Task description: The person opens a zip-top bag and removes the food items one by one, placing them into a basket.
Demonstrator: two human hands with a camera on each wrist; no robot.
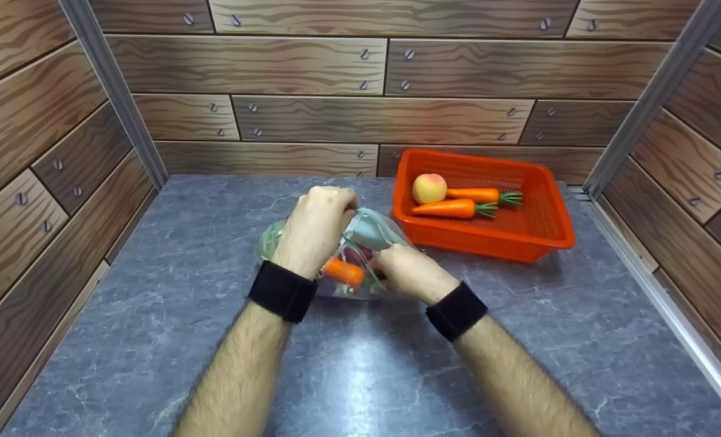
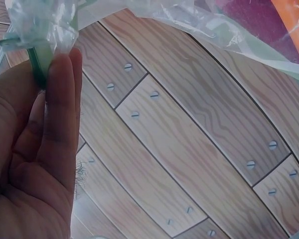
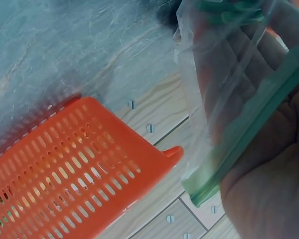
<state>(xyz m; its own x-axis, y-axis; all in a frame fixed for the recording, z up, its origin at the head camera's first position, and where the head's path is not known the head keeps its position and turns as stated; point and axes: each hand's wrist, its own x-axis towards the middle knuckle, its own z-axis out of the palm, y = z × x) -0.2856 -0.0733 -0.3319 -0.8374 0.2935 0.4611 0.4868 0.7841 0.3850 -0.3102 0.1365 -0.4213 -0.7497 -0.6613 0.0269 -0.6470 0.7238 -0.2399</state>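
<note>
I hold a clear plastic bag (image 1: pixel 366 243) with a green zip edge over the grey surface (image 1: pixel 360 364). My left hand (image 1: pixel 315 227) pinches the top of the bag in curled fingers. My right hand (image 1: pixel 412 273) grips the other side, with the green strip across my palm. Inside the bag I see a carrot (image 1: pixel 343 271) and something dark red. Just beside the bag sits an orange basket (image 1: pixel 542 237). In it are a peach (image 1: pixel 429 187) and two carrots (image 1: pixel 463 202), lying side by side.
</note>
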